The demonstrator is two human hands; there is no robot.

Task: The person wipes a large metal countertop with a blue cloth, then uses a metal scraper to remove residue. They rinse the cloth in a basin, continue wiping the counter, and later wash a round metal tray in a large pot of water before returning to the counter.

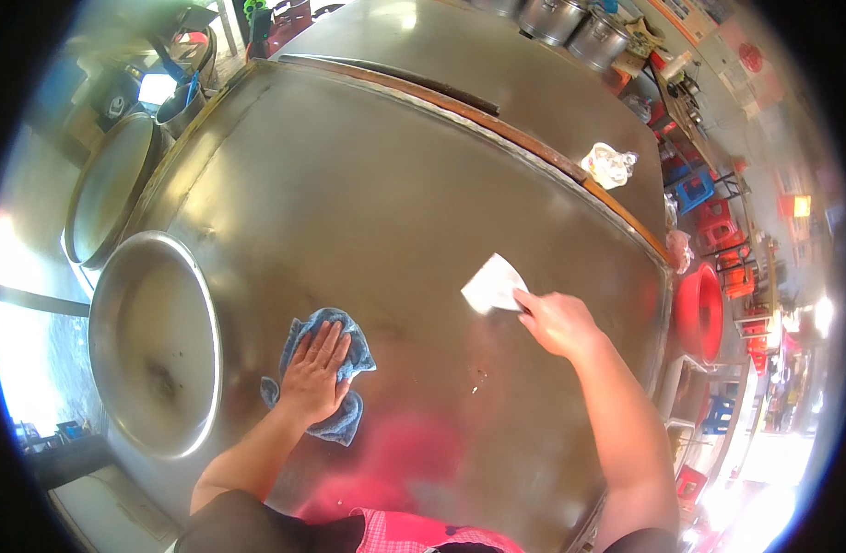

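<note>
My left hand [317,377] lies flat, palm down, on a crumpled blue cloth [357,349] on the metal worktop [354,228]. My right hand [561,321] is closed round the short handle of a flat, wide-bladed scraper [493,285]. The scraper's pale blade points up and to the left, over the right half of the worktop; whether it touches the surface I cannot tell. A few small whitish crumbs [475,390] lie on the metal between my hands, below the blade.
A large round metal basin [157,345] stands at the left. A wooden strip [533,145] borders the worktop's far side; beyond it are a crumpled white bag or wrapper [608,166] and metal pots [598,40]. A red plastic tub [701,314] is off the right edge.
</note>
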